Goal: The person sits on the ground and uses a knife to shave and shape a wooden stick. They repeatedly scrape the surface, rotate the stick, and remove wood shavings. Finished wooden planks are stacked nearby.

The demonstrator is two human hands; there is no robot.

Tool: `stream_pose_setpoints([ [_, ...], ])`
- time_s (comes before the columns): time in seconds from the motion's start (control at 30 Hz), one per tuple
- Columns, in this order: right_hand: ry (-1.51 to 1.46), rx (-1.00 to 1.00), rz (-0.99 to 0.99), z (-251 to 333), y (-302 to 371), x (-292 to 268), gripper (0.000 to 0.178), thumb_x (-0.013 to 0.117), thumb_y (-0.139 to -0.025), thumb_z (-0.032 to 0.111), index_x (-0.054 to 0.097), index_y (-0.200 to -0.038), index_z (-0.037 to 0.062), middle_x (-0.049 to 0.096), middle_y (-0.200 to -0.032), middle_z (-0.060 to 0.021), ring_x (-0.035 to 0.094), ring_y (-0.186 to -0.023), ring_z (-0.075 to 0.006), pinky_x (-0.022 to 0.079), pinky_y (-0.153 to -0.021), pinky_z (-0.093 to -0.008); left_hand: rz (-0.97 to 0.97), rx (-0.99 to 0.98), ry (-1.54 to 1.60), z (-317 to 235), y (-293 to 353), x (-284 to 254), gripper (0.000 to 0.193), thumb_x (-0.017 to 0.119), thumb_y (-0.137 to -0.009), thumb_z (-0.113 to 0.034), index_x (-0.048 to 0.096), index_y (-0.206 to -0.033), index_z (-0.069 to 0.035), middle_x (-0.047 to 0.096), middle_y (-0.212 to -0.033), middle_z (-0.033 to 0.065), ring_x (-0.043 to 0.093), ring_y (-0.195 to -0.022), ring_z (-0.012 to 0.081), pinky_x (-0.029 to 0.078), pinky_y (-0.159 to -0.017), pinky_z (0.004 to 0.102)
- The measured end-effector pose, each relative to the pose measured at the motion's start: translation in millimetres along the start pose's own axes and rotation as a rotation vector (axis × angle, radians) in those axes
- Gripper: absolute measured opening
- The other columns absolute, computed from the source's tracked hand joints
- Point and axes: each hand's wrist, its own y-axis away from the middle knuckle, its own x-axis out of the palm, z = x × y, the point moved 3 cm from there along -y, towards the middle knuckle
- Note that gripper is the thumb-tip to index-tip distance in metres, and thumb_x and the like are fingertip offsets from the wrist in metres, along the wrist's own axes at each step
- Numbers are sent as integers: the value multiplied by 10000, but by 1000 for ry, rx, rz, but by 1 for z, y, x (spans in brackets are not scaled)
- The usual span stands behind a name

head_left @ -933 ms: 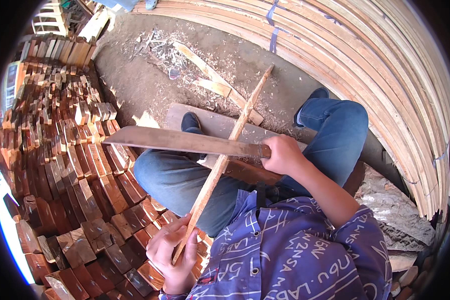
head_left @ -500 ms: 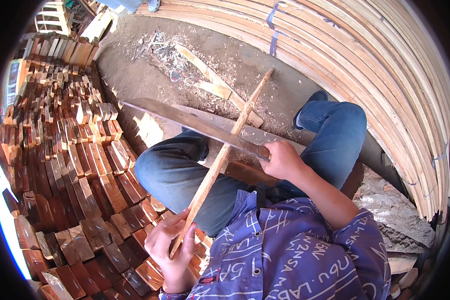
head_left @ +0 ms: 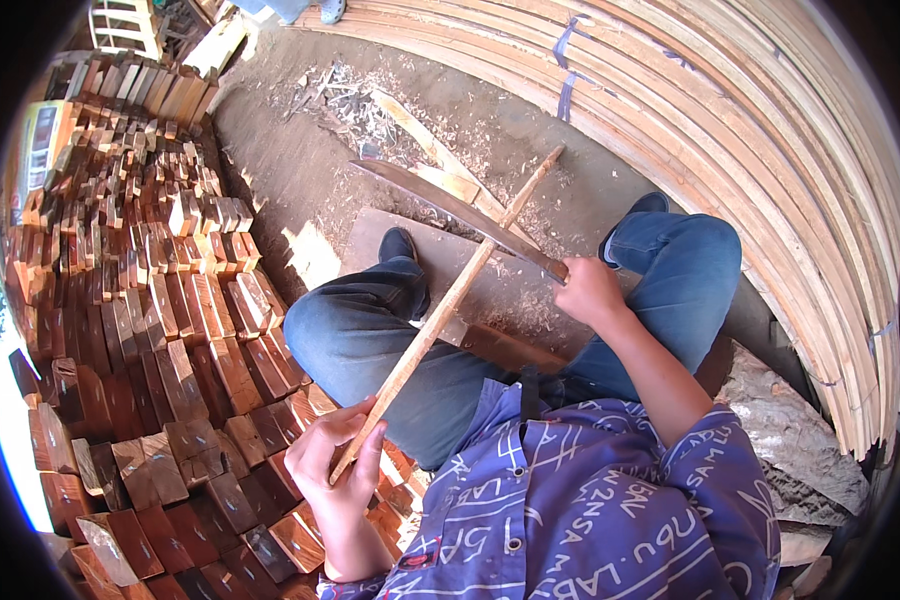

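A long, roughly hewn wooden stick (head_left: 435,330) slants across my lap, its thin far tip pointing up and right. My left hand (head_left: 335,460) grips its near end between thumb and fingers. In my right hand (head_left: 587,293) is a machete (head_left: 440,205), held by its handle, which the fingers mostly cover. The broad blade points far left and crosses the stick beyond its middle; it appears to touch the wood there. Beneath the stick, between my bent legs, lies a flat board (head_left: 450,270).
Stacked reddish-brown wood blocks (head_left: 160,380) fill the left side. Long pale planks (head_left: 690,90), tied with blue strips, curve along the far and right side. Wood shavings (head_left: 340,110) and a loose strip (head_left: 420,135) lie on the ground ahead. A rough log slab (head_left: 770,400) sits at right.
The machete has slid along the stick away from me, my right hand moving forward and right. My left hand still holds the near end. The whole view has shifted slightly.
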Motion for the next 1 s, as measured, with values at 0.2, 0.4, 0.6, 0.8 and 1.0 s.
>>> stream_pose_setpoints([
  [0.2,11,5,-23,4,1,2,277,699,-754,210,717,-970,38,696,-838,-220,681,-831,-401,543,-786,-476,-17,-146,35,3,-1,-3,190,797,-782,-34,613,-785,12,741,-872,183,736,-747,203,556,-640,271],
  [0.4,-273,-58,241,1,-12,14,239,712,-767,197,681,-892,-3,678,-771,-204,672,-717,-340,510,-685,-453,-6,-102,62,25,-7,-9,154,779,-802,-27,635,-816,27,739,-862,178,725,-725,190,553,-638,266],
  [0.6,-857,266,547,31,12,5,277,681,-854,185,489,-701,54,491,-581,-30,498,-492,-160,433,-532,-379,21,-64,52,15,-13,-10,128,763,-809,-13,645,-836,29,738,-863,176,712,-699,165,546,-622,255],
  [0.8,-1537,471,804,43,40,13,270,658,-883,130,433,-735,129,411,-556,32,404,-440,-93,331,-428,-309,50,65,-65,8,-25,-14,147,774,-788,-24,666,-877,21,743,-901,170,724,-717,198,557,-625,270],
  [1.0,-1216,401,602,19,53,-7,210,666,-891,150,479,-815,89,415,-552,35,423,-435,-95,352,-434,-311,227,517,-206,27,-15,-17,229,832,-716,-64,667,-871,-32,744,-895,106,744,-862,268,582,-611,309],
])
